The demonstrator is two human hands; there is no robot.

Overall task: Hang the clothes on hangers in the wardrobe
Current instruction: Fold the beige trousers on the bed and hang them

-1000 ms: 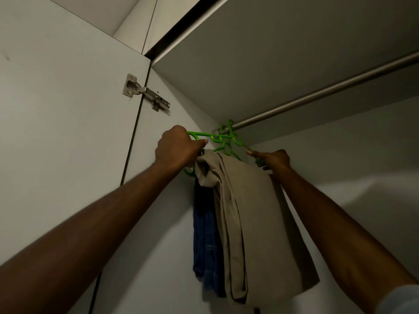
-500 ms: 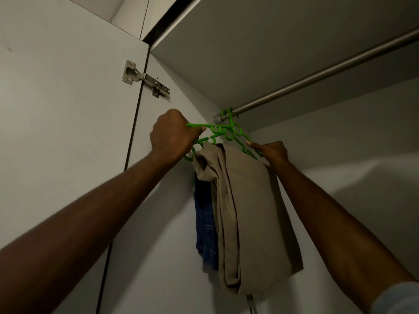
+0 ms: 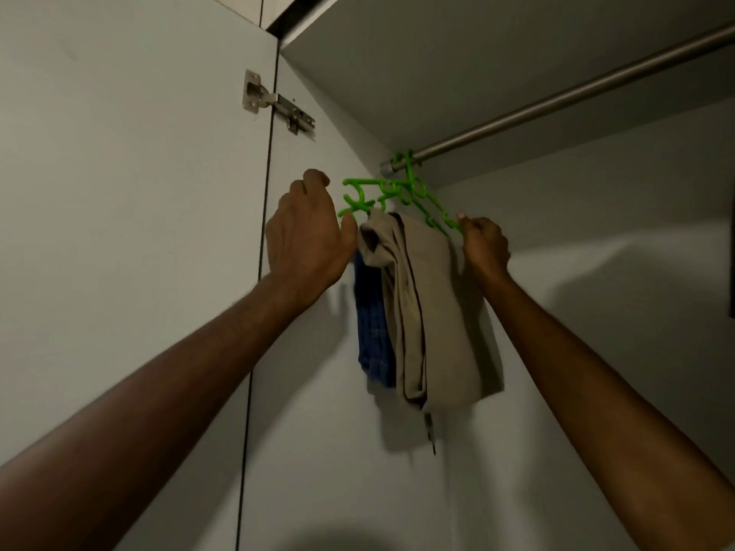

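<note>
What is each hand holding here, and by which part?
Right hand grips the green hanger by its right arm end. Left hand holds nothing.

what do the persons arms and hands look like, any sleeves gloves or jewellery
Both forearms are bare as far as the picture shows; no sleeve is in view. The left hand and right hand wear no gloves, and no rings, watch or bracelets show at the fingers or wrists. A short pale fingernail shows on the right hand.
</note>
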